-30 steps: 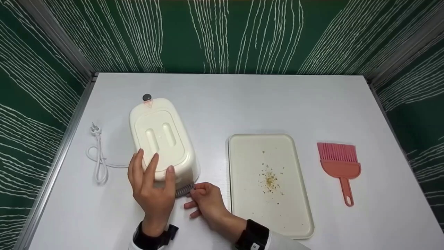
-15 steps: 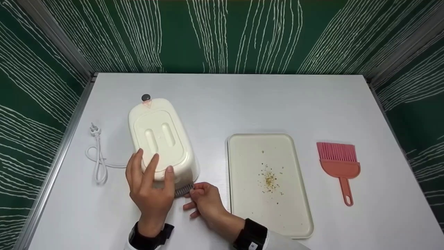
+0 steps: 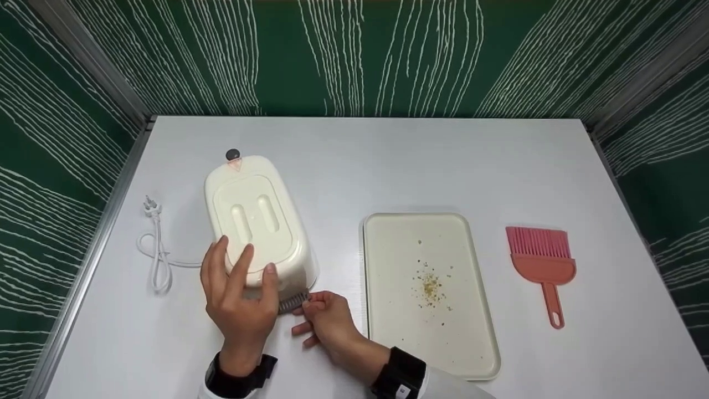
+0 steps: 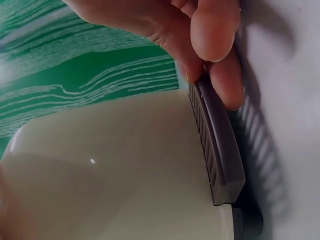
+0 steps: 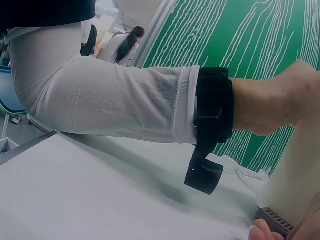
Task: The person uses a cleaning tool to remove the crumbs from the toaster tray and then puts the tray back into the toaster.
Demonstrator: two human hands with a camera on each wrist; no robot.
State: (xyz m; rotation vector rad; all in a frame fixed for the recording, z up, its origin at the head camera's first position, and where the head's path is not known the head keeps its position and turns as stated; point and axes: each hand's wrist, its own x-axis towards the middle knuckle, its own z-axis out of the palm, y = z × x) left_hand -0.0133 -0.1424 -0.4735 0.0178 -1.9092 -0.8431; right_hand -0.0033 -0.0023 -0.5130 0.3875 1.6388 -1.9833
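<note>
A cream toaster (image 3: 288, 216) with a two-slotted lid stands left of the middle in the head view. My left hand (image 3: 243, 310) rests spread on its near end, fingers and thumb on the lid. Low on the toaster's near face sits a dark grey ribbed crumb tray (image 4: 217, 135), its end flush against or close to the body. My right hand (image 3: 332, 324) pinches the right end of this ribbed piece between thumb and forefinger, the other fingers loosely bent. How much of the crumb tray lies inside the toaster is hidden.
A cream rectangular tray (image 3: 388, 332) with crumbs (image 3: 431, 288) lies right of my right hand. Farther right lies a pink hand brush (image 3: 545, 271). A white power cord (image 3: 159, 255) with its plug lies left of the toaster. Green patterned panels (image 3: 332, 55) enclose the table (image 3: 343, 155).
Almost nothing moves. The left hand and toaster have shifted very slightly to the left, while the right hand keeps its pinch.
</note>
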